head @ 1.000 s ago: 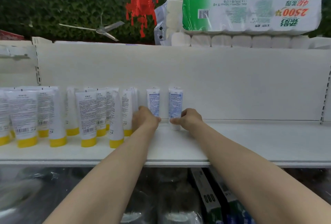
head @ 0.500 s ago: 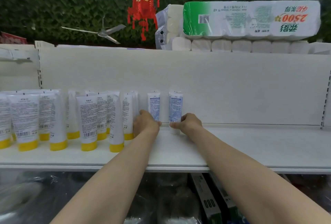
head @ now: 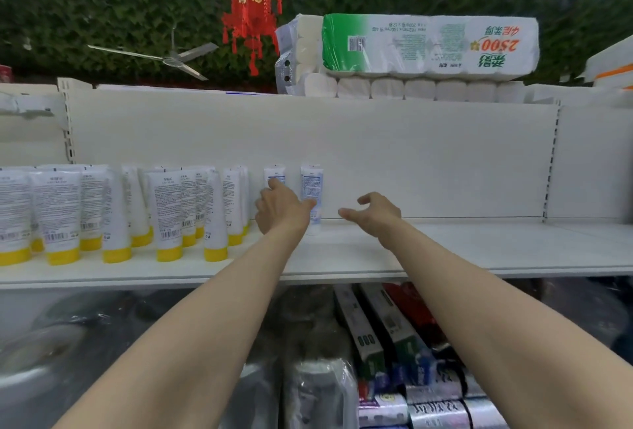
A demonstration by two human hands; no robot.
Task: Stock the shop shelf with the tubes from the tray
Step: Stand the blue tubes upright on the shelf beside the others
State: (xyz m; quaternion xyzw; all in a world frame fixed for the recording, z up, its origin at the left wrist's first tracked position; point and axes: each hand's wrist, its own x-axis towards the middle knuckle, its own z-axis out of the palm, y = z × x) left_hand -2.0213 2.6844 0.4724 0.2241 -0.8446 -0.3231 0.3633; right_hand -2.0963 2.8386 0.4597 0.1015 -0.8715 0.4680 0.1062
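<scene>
Shelf (head: pixel 479 250): white.
Left tubes (head: pixel 168 212): white, yellow-capped.
Two back tubes (head: pixel 310 185): white, blue-printed.
Lantern (head: pixel 251 7), at 12 o'clock: red, gold characters.
Toilet-paper pack (head: pixel 428 43): white, green-ended.

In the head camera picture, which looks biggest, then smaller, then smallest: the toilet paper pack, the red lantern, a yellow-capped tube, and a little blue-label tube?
1. Toilet paper pack, largest.
2. Red lantern.
3. Yellow-capped tube.
4. Blue-label tube, smallest.
The blue-label tube stands farther back on the shelf, so the gap between the two tubes is unsure.
</scene>
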